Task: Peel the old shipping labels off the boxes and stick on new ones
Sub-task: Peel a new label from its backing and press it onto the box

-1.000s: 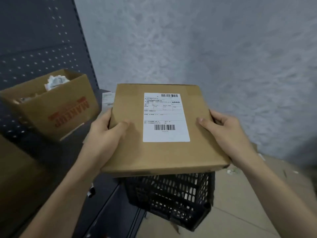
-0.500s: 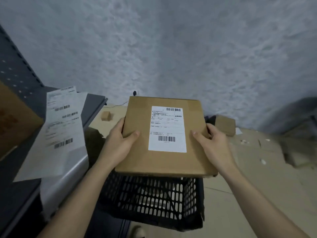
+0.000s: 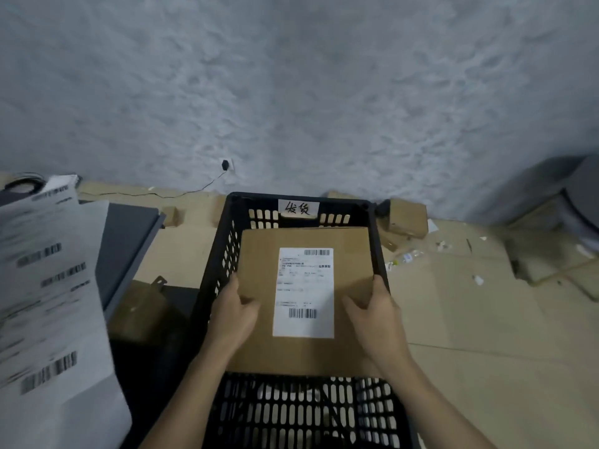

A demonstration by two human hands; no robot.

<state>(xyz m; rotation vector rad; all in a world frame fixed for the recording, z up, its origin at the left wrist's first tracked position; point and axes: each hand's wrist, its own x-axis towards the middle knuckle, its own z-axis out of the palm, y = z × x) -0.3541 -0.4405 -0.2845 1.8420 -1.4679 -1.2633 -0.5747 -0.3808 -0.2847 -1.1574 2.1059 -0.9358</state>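
Box gripped at nine and three o'clock by left hand and right hand, over crate. Probably relabelled; more labels at nine o'clock.

A flat brown cardboard box sits label-up and roughly level inside the rim of a black perforated plastic crate. The left hand and right hand grip its side edges. A white rectangular shipping label with two barcodes lies flat across its top.
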